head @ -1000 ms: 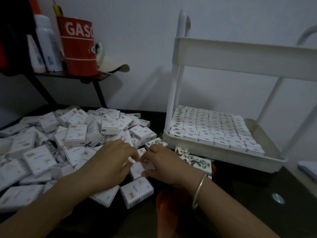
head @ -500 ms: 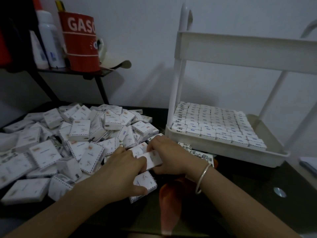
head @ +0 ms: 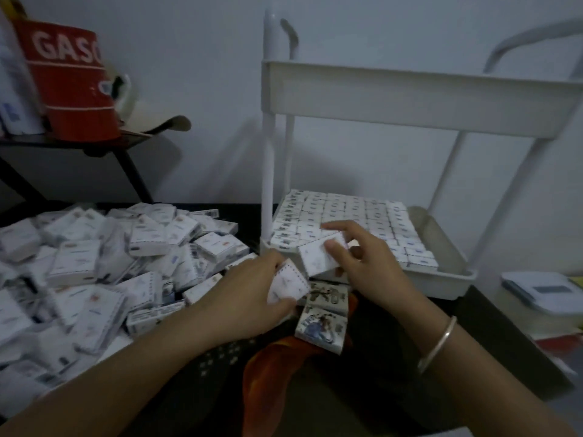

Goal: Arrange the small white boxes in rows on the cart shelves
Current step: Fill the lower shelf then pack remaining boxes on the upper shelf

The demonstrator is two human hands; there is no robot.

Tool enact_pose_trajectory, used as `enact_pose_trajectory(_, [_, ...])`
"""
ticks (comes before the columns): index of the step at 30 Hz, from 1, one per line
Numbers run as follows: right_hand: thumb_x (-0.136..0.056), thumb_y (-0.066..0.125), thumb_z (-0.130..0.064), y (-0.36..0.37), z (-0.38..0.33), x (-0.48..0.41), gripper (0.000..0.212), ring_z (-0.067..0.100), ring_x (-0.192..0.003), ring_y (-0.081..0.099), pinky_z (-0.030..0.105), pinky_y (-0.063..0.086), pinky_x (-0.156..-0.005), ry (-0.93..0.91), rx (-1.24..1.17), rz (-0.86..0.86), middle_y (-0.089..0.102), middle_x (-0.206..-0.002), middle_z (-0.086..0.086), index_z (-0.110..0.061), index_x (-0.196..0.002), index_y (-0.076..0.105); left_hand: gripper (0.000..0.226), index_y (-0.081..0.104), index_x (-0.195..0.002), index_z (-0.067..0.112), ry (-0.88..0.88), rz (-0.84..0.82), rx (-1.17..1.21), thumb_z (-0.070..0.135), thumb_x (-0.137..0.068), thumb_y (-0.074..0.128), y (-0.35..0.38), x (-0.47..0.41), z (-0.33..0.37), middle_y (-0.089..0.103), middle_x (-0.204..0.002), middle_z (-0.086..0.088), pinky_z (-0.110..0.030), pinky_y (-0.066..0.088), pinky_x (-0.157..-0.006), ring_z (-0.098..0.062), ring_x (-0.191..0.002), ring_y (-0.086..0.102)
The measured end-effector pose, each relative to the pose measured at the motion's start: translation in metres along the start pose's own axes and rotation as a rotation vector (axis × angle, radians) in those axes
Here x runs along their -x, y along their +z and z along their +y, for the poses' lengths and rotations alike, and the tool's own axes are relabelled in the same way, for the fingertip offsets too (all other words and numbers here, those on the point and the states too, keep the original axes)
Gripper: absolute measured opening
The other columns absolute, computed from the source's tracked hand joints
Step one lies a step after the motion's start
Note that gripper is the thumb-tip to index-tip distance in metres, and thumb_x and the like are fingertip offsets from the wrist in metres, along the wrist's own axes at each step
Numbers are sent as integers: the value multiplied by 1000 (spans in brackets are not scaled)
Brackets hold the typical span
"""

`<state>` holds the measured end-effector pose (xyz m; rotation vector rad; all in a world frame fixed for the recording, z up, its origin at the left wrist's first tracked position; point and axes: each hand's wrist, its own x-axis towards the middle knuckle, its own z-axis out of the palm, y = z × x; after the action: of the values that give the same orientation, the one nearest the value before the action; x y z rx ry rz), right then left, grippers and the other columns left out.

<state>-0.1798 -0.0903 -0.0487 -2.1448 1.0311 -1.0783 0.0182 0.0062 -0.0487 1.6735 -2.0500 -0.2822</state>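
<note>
A big heap of small white boxes (head: 94, 272) covers the dark table on the left. My left hand (head: 249, 294) grips one white box (head: 288, 287) just right of the heap. My right hand (head: 362, 263) pinches another white box (head: 318, 255) at the front rim of the white cart's lower shelf (head: 441, 280). Neat rows of boxes (head: 353, 222) fill most of that shelf, leaving a bare strip on its right side. The upper shelf (head: 410, 96) shows only its side wall.
Two printed boxes (head: 325, 323) lie on an orange cloth (head: 271, 364) under my hands. A red "GASO" can (head: 69, 80) and a white bottle (head: 15, 89) stand on a black side shelf at back left. A white device (head: 545, 291) lies at right.
Both hands have lifted from the heap's edge, each with a box. My right hand has moved up and right to the lower shelf's front rim.
</note>
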Motion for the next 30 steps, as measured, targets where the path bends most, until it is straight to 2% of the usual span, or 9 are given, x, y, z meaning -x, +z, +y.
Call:
enact_pose_trajectory(4, [-84, 68, -39, -65, 31, 9, 40, 6, -75, 58, 24, 41, -65, 78, 277, 304, 57, -96, -13, -33, -121, 54, 31, 43, -111, 32, -42, -125, 255, 39, -88, 62, 20, -43, 27, 61, -98, 11, -29, 54, -72, -2, -84, 60])
enact_pose_trajectory(7, [-85, 68, -37, -111, 46, 20, 34, 16, -86, 60, 27, 39, -69, 74, 635, 417, 61, -109, -4, -25, -114, 55, 27, 44, -109, 26, -71, -130, 335, 33, -89, 59, 35, -77, 48, 57, -92, 5, -28, 47, -60, -9, -73, 58])
enact_pose_trajectory(11, [-91, 61, -30, -143, 61, 30, 30, 29, -86, 61, 32, 42, -64, 123, 900, 382, 59, -117, 5, -18, -118, 57, 19, 56, -105, 18, -102, -121, 555, 25, -88, 63, 47, -116, 80, 66, -106, -4, -44, 52, -90, -19, -95, 64])
enact_pose_trajectory(15, [-96, 48, -42, -148, 69, 34, 35, 25, -86, 63, 36, 51, -68, 205, 1075, 173, 56, -121, -2, -28, -128, 52, 29, 58, -107, 18, -103, -4, 614, 24, -82, 72, 56, -150, 108, 68, -106, -3, -42, 54, -89, -19, -97, 66])
enact_pose_trajectory(18, [-95, 48, -46, -149, 72, 30, 39, 23, -87, 64, 32, 50, -67, 191, 1073, 107, 55, -119, -5, -32, -131, 50, 32, 56, -107, 21, -84, 33, 683, 20, -80, 74, 65, -175, 124, 67, -107, -1, -35, 57, -80, -16, -95, 66])
enact_pose_trajectory(22, [-94, 50, -46, -149, 76, 18, 39, 20, -90, 63, 33, 51, -72, 153, 1061, 31, 56, -119, -7, -35, -132, 51, 34, 53, -104, 24, -41, 77, 595, 21, -78, 75, 81, -204, 138, 64, -105, 2, -36, 56, -82, -15, -95, 62])
enact_pose_trajectory(24, [-93, 52, -45, -150, 79, 16, 39, 17, -94, 62, 32, 51, -75, 153, 1006, 30, 58, -119, -10, -37, -131, 52, 34, 52, -103, 26, -21, 89, 556, 21, -77, 74, 87, -217, 141, 62, -102, 4, -32, 56, -76, -13, -92, 61])
enact_pose_trajectory(28, [-88, 62, -43, -149, 90, 19, 42, 14, -102, 61, 32, 49, -83, 216, 858, -10, 59, -125, -14, -37, -128, 48, 37, 53, -104, 24, -12, 52, 543, 23, -77, 78, 95, -234, 140, 62, -100, 2, -27, 54, -72, -13, -89, 62])
enact_pose_trajectory(30, [-87, 64, -43, -146, 98, 22, 41, 13, -100, 62, 28, 48, -80, 248, 809, -33, 61, -124, -13, -35, -123, 46, 37, 53, -104, 23, 13, 9, 515, 23, -77, 79, 101, -239, 139, 63, -99, 3, -24, 51, -71, -13, -88, 62])
